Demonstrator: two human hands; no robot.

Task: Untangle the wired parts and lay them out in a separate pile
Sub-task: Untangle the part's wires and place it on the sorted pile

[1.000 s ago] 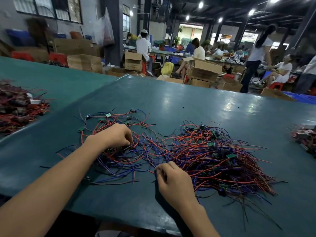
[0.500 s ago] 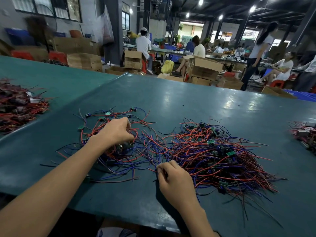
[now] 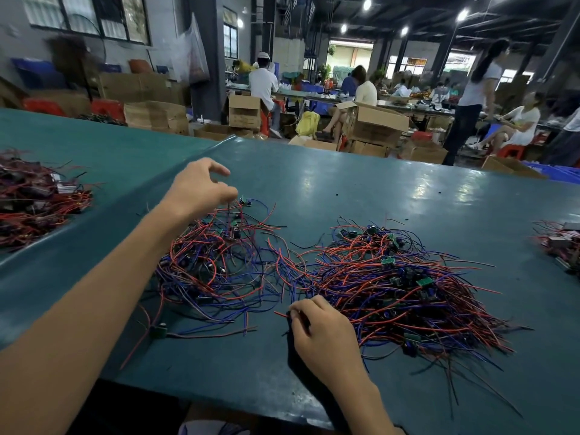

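Observation:
On the green table lie two heaps of red, blue and black wires with small green boards. The big tangled heap sits to the right, the looser laid-out pile to the left. My left hand is raised over the far edge of the left pile and pinches thin wires that hang from its fingertips. My right hand rests at the near left edge of the tangled heap, fingers curled round a few wire ends.
Another heap of wired parts lies on the neighbouring table at far left, and a smaller one at the right edge. Cardboard boxes and several seated and standing people are beyond the table's far edge.
My left hand has lifted up and away from the middle of the left pile to its far edge, drawing wires with it. My right hand has stayed in place.

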